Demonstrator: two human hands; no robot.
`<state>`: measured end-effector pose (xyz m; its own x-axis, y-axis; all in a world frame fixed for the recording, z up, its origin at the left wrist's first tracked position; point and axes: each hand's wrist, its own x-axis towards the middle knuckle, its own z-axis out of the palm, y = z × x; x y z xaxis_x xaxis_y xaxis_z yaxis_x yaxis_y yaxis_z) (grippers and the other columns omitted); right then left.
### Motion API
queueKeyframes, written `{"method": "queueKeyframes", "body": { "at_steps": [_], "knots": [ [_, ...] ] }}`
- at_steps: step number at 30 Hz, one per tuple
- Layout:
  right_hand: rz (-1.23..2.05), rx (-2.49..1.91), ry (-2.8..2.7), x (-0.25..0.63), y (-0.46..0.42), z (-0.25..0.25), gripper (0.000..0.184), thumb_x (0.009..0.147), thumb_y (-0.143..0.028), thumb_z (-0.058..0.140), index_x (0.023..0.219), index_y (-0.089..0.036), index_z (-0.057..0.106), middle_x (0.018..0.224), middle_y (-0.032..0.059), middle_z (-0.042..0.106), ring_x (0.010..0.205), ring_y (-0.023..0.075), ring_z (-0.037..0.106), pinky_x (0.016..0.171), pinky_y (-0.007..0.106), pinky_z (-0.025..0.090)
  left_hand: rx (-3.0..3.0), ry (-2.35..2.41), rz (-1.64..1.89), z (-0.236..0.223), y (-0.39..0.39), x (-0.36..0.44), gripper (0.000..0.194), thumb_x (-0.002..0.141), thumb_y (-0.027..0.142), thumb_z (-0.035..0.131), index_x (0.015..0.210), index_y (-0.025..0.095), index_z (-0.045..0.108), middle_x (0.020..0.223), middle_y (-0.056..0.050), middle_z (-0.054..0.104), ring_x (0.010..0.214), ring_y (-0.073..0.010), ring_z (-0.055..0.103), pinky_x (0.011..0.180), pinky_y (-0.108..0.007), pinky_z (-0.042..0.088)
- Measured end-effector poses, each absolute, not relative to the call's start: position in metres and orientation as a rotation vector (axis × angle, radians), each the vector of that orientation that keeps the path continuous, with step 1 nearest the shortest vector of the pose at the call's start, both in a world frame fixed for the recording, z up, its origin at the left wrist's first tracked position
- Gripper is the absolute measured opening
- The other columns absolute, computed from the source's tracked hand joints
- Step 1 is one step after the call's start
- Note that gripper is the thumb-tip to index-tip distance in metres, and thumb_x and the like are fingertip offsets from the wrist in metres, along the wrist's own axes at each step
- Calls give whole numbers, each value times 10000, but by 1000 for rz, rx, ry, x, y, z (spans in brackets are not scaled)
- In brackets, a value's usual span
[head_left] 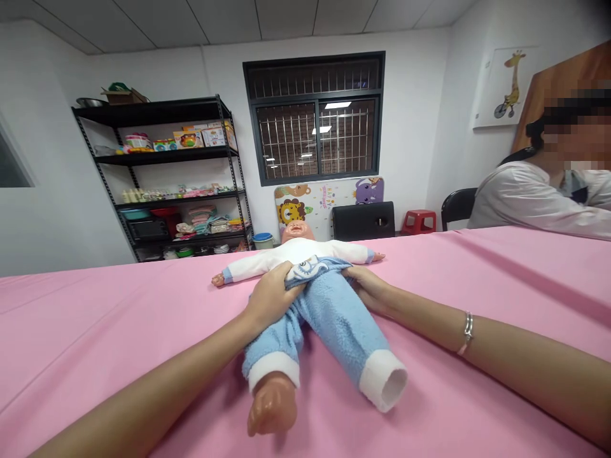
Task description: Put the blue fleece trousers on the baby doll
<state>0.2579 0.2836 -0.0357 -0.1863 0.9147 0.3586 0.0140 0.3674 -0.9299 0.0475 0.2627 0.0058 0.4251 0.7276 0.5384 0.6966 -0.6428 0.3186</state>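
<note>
A baby doll (298, 249) lies on its back on the pink table (119, 331), head away from me. It wears a white top and light blue fleece trousers (334, 318) with white cuffs. My left hand (271, 294) grips the trousers' waistband on the doll's left side in view. My right hand (367, 286) holds the waistband on the other side. One bare doll foot (272, 407) sticks out of the near left trouser leg. The right trouser leg ends in a cuff (384, 380) with no foot showing.
Another person in a white top (534, 197) sits at the table's far right. A black shelf rack (167, 178) with toys and cloths stands at the back left wall. A black chair (363, 220), a red stool (419, 221) and a barred window (315, 121) are behind the table.
</note>
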Motion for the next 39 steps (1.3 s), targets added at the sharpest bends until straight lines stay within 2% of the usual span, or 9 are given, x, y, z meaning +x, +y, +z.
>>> {"method": "queueKeyframes", "body": {
  "at_steps": [3, 10, 15, 18, 22, 27, 31, 34, 39],
  "knots": [
    [1459, -749, -1377, 261, 280, -31, 374, 666, -203, 613, 1038, -192, 573, 914, 35, 623, 780, 138, 581, 698, 250, 485, 2760, 1010, 923, 9, 270, 44, 303, 744, 174, 503, 1046, 160, 526, 1225, -103, 506, 1126, -246, 453, 977, -366, 346],
    [1513, -720, -1690, 259, 269, -28, 518, 664, -365, 716, 1122, -171, 574, 1085, 69, 606, 997, 180, 559, 921, 336, 437, 2619, 965, 781, 9, 275, 48, 250, 757, 170, 483, 991, 175, 570, 1025, -66, 616, 973, -233, 533, 878, -348, 414],
    [1086, -937, -1660, 257, 281, -41, 372, 633, -406, 694, 851, -109, 651, 811, 42, 647, 731, 156, 563, 712, 301, 464, 2599, 1072, 890, 4, 274, 48, 98, 795, 255, 493, 826, 172, 535, 871, -44, 612, 804, -203, 549, 712, -292, 421],
    [1058, -967, -1509, 257, 287, -45, 254, 606, -319, 665, 741, -107, 635, 662, 10, 612, 596, 119, 510, 583, 254, 423, 2613, 1133, 886, 5, 272, 46, 190, 802, 368, 525, 822, 179, 513, 838, -30, 606, 758, -197, 550, 662, -280, 395],
    [1290, -867, -1200, 252, 288, -45, 276, 581, -282, 679, 813, -139, 635, 791, 37, 646, 686, 140, 560, 626, 257, 448, 2652, 1221, 836, 7, 269, 46, 270, 756, 419, 583, 887, 192, 513, 887, -37, 611, 810, -222, 557, 682, -292, 387],
    [1386, -800, -1265, 247, 283, -43, 296, 609, -261, 670, 881, -156, 618, 851, 27, 642, 731, 133, 567, 709, 269, 454, 2671, 1183, 802, 8, 271, 48, 101, 710, 181, 523, 809, 189, 506, 869, -31, 603, 830, -217, 553, 685, -281, 400],
    [1263, -891, -1528, 245, 271, -39, 298, 673, -288, 621, 934, -147, 602, 896, 27, 633, 787, 132, 550, 733, 261, 435, 2657, 1161, 789, 7, 273, 48, 167, 681, 110, 483, 824, 182, 530, 888, -38, 614, 859, -218, 549, 710, -280, 414],
    [1111, -971, -1613, 244, 271, -40, 223, 711, -290, 545, 861, -132, 591, 821, 30, 627, 719, 132, 528, 646, 247, 418, 2660, 1073, 781, 6, 274, 48, 222, 680, 92, 461, 863, 184, 546, 925, -33, 619, 895, -212, 548, 756, -278, 416],
    [480, -1163, -1780, 253, 287, -47, 132, 728, -221, 468, 668, -147, 558, 729, 38, 624, 667, 155, 511, 633, 262, 376, 2625, 1048, 892, 3, 279, 43, 115, 713, 137, 470, 815, 182, 499, 830, -15, 593, 792, -186, 541, 698, -270, 405]
  ]
}}
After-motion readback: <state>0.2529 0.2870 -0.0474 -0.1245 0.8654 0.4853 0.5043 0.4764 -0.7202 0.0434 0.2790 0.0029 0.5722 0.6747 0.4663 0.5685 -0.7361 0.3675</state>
